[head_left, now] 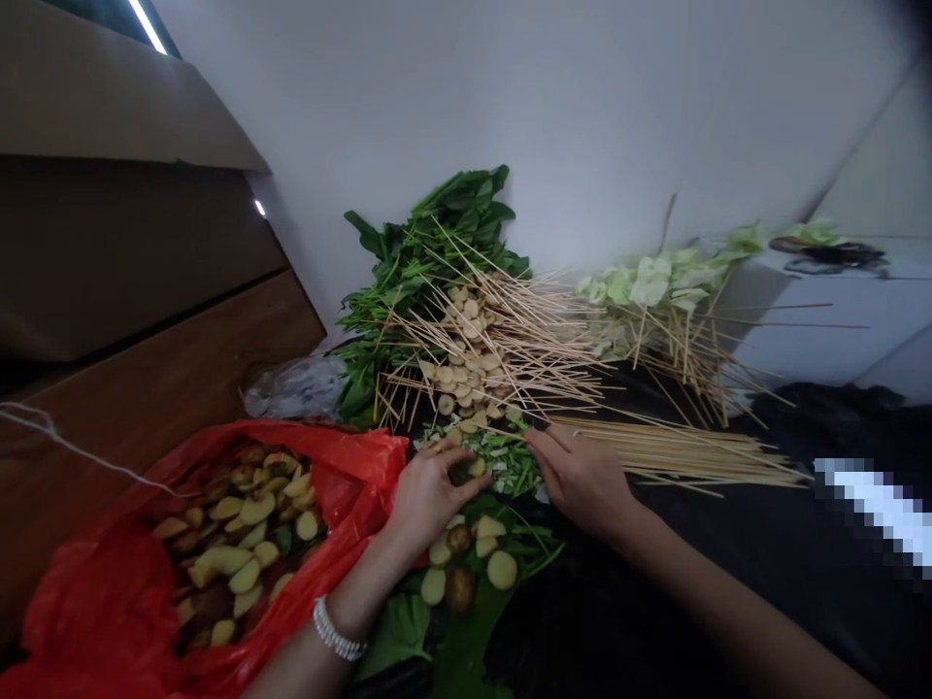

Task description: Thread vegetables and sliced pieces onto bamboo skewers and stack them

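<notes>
My left hand (pixel 429 490), with a beaded bracelet on its wrist, is closed on a potato slice (pixel 476 468) between thumb and fingers. To its right, my right hand (pixel 582 476) has its fingers pressed together at the near end of a skewer whose tip points toward the left hand. Chopped green stems (pixel 514 461) lie between and behind the hands. Just in front of them, loose potato slices (pixel 502 570) rest on green leaves (pixel 397 636). Behind the hands is a pile of skewered potato slices (pixel 470 374).
An open red bag (pixel 102 582) of cut potatoes stands at the left. Leafy greens (pixel 466 214) lean at the back. Bare skewers (pixel 691 451) lie right of centre, with skewered cabbage (pixel 655 282) behind. A clear plastic bag (pixel 295 388) sits beyond the red bag.
</notes>
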`<state>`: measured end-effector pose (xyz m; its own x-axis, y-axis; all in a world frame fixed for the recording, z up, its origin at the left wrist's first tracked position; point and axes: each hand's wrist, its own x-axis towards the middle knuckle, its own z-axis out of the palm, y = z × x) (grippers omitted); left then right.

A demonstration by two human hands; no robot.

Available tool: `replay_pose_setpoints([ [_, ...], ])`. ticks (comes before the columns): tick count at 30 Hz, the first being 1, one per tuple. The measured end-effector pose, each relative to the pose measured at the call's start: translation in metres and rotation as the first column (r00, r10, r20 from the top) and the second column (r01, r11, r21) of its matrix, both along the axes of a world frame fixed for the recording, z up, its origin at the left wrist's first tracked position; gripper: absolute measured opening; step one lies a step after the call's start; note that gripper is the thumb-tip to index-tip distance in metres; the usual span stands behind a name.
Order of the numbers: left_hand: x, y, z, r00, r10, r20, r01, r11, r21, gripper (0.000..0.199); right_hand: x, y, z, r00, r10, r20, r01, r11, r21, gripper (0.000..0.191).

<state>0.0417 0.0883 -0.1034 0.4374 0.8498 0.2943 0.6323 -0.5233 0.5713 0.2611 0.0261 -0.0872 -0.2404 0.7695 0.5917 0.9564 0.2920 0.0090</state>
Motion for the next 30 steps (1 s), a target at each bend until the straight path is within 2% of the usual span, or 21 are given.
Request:
replay_pose_setpoints([
  [2, 0.000, -0.001, 0.001, 0.999, -0.019, -0.045, 0.020, 1.000, 0.014, 0.023, 0.000, 0.000, -0.001, 1.000, 0.007, -0.006, -0.007, 1.000, 0.000, 0.029],
  [4, -0.003, -0.001, 0.002, 0.998, -0.052, 0.020, 0.051, 0.999, 0.011, 0.021, 0.000, 0.000, -0.001, 1.000, 0.010, -0.014, -0.011, 1.000, -0.011, 0.030],
  [6, -0.007, 0.000, 0.003, 0.979, -0.051, 0.196, 0.059, 0.998, -0.034, 0.021, 0.000, -0.001, -0.001, 1.000, 0.011, -0.020, -0.011, 1.000, -0.023, 0.030],
  [8, -0.011, 0.000, 0.003, 0.911, 0.011, 0.412, 0.072, 0.980, -0.185, 0.022, -0.001, -0.003, 0.000, 0.999, 0.018, -0.029, -0.019, 0.999, -0.026, 0.033],
  [10, -0.015, -0.001, 0.004, 0.798, 0.130, 0.588, 0.155, 0.900, -0.409, 0.026, -0.002, -0.005, 0.000, 0.999, 0.031, -0.038, -0.032, 0.999, -0.018, 0.037],
  [12, -0.017, -0.003, 0.006, 0.672, 0.266, 0.691, 0.284, 0.769, -0.572, 0.032, -0.004, -0.007, 0.000, 0.998, 0.051, -0.034, -0.051, 0.999, -0.010, 0.040],
  [13, -0.017, -0.004, 0.007, 0.614, 0.324, 0.720, 0.342, 0.713, -0.612, 0.033, -0.005, -0.008, 0.000, 0.998, 0.063, -0.027, -0.063, 0.998, -0.005, 0.041],
  [15, -0.017, -0.005, 0.010, 0.522, 0.407, 0.749, 0.420, 0.642, -0.642, 0.032, -0.007, -0.010, 0.000, 0.996, 0.093, -0.002, -0.093, 0.996, 0.010, 0.041],
  [19, -0.016, -0.007, 0.016, 0.427, 0.465, 0.776, 0.528, 0.569, -0.631, 0.022, -0.010, -0.011, -0.002, 0.988, 0.152, 0.022, -0.152, 0.988, 0.020, 0.041],
  [24, -0.016, -0.006, 0.018, 0.383, 0.479, 0.790, 0.545, 0.574, -0.611, 0.013, -0.010, -0.011, -0.004, 0.986, 0.166, 0.014, -0.166, 0.986, -0.014, 0.041],
  [26, -0.017, -0.007, 0.019, 0.410, 0.458, 0.788, 0.543, 0.571, -0.615, 0.015, -0.010, -0.010, -0.004, 0.986, 0.169, 0.016, -0.169, 0.986, -0.005, 0.041],
  [30, -0.018, -0.009, 0.022, 0.478, 0.389, 0.787, 0.562, 0.554, -0.615, 0.032, -0.010, -0.010, -0.002, 0.986, 0.165, 0.020, -0.165, 0.986, 0.024, 0.040],
])
